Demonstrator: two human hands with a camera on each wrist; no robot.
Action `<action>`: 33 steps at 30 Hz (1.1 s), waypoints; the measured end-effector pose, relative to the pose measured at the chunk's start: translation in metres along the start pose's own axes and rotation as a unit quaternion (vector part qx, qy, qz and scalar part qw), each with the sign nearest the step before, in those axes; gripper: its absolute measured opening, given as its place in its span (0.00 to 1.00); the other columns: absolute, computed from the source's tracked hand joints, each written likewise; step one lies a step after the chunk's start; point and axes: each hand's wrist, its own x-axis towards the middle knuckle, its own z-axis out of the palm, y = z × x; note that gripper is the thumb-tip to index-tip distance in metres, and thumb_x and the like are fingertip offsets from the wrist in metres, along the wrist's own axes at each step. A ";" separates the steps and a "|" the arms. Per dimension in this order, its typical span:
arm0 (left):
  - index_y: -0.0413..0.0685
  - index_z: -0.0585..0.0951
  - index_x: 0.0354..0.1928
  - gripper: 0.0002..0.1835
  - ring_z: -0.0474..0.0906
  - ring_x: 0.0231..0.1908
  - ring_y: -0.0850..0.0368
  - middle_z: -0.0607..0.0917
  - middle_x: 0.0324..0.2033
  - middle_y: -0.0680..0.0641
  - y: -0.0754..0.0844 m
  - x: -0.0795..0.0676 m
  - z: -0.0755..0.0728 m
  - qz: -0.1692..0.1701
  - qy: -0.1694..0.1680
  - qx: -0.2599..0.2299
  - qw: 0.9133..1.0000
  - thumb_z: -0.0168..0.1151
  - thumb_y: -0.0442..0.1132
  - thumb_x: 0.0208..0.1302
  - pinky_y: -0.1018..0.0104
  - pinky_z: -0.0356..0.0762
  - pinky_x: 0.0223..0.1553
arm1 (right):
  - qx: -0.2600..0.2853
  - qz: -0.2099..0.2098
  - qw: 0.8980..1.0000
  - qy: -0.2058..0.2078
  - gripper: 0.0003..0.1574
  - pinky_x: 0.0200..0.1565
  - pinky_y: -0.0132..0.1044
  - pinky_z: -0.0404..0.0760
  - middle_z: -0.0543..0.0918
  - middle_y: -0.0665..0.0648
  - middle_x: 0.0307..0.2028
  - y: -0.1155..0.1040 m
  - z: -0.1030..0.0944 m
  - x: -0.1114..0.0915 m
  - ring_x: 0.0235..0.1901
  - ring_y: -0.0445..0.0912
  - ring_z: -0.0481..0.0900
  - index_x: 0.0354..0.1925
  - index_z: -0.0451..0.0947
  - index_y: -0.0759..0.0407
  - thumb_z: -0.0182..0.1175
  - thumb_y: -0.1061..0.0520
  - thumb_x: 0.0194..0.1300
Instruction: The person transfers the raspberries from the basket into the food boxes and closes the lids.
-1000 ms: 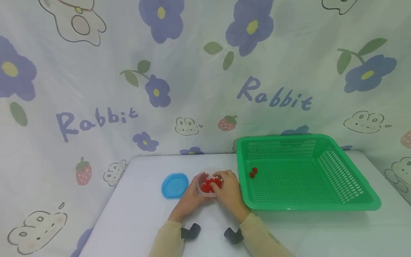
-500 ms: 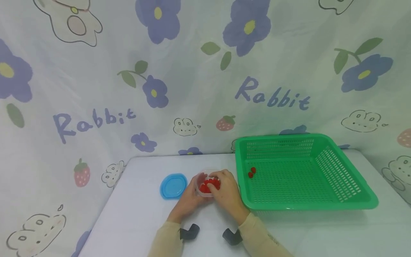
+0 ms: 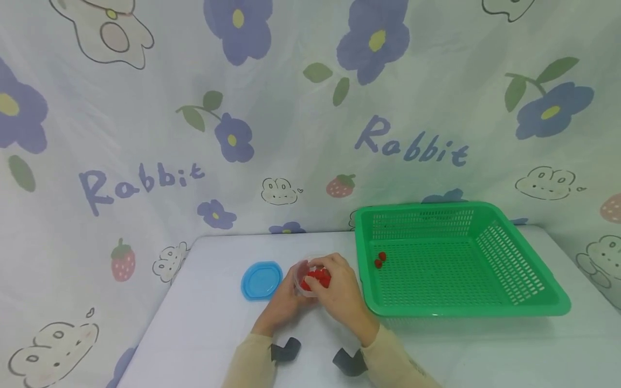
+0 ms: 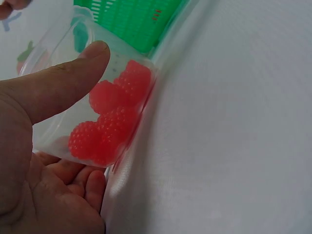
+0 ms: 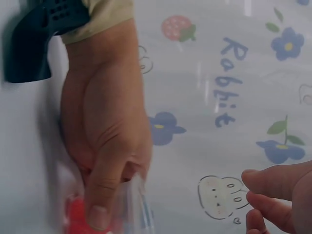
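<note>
My left hand (image 3: 286, 302) grips a clear plastic tub (image 4: 117, 73), thumb on its near side and fingers round the far side. Red raspberries (image 4: 114, 114) lie in the tub, several of them; whether they are real I cannot tell. The tub leans in the left wrist view, close to the white tabletop. My right hand (image 3: 339, 293) hovers over the tub's mouth, thumb and fingers parted with a gap between. In the right wrist view its fingertips (image 5: 258, 180) show nothing held. Its fingers partly cover the raspberries from the head camera.
A blue lid (image 3: 262, 281) lies on the table left of the tub. To the right stands a large green basket (image 3: 466, 311), with two red raspberries (image 3: 380, 260) near its left wall. A printed cloth (image 3: 291, 108) hangs behind the table.
The right hand has shifted slightly left across the tub's mouth. The left hand keeps its grip on the tub. The head view has moved a little.
</note>
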 end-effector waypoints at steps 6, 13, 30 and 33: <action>0.58 0.58 0.77 0.52 0.59 0.73 0.44 0.66 0.72 0.51 0.001 0.000 0.001 0.004 0.001 0.009 1.000 0.78 0.47 0.54 0.38 0.69 0.64 | -0.009 -0.008 1.000 0.021 0.17 0.40 0.40 0.86 0.79 0.54 0.42 -0.007 -0.007 0.000 0.43 0.49 0.78 0.48 0.83 0.56 0.73 0.59 0.59; 0.57 0.59 0.76 0.50 0.61 0.72 0.46 0.68 0.71 0.52 0.001 0.001 0.001 0.014 0.001 0.005 1.000 0.77 0.44 0.55 0.40 0.70 0.64 | 0.000 -0.021 0.999 0.042 0.16 0.35 0.33 0.80 0.79 0.53 0.39 -0.008 -0.018 0.003 0.39 0.48 0.75 0.46 0.84 0.55 0.73 0.60 0.59; 0.60 0.59 0.76 0.54 0.61 0.71 0.47 0.69 0.70 0.55 0.002 0.001 0.003 -0.002 -0.003 -0.004 1.000 0.80 0.51 0.50 0.39 0.70 0.63 | -0.024 -0.068 0.994 0.086 0.15 0.34 0.38 0.76 0.80 0.55 0.37 0.000 -0.057 0.017 0.35 0.47 0.75 0.45 0.85 0.58 0.73 0.62 0.58; 0.61 0.59 0.76 0.54 0.61 0.71 0.47 0.69 0.70 0.55 0.002 0.001 0.002 -0.008 -0.004 -0.008 1.000 0.81 0.51 0.49 0.39 0.71 0.63 | -0.029 -0.070 0.993 0.089 0.15 0.34 0.38 0.76 0.80 0.56 0.37 0.004 -0.065 0.020 0.35 0.47 0.74 0.45 0.85 0.59 0.73 0.62 0.58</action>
